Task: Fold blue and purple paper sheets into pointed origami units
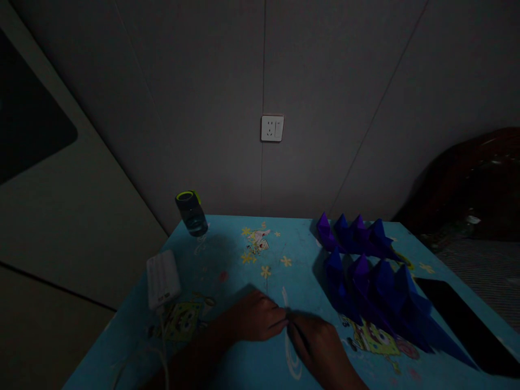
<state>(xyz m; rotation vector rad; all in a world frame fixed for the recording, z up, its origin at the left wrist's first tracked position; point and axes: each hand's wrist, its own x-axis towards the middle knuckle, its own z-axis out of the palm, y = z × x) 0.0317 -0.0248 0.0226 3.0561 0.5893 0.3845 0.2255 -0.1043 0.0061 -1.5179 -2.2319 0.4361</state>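
Both hands meet above the blue patterned tabletop [227,252], near its front middle. My left hand [260,316] has its fingers curled, their tips touching those of the other hand. My right hand [314,341] is closed as well, thumb and fingers pressed together. Whatever is pinched between them, if anything, is too small and dark to make out. To the right of my hands stand two rows of folded paper boats in blue and purple, a back row [359,234] and a front row [377,292].
At the back left stands a water bottle [193,214] with a green-rimmed lid. A white power bank [163,279] with a cable lies at the left edge. A black flat device [463,319] lies at the right. Behind the table, the wall carries a socket [272,129].
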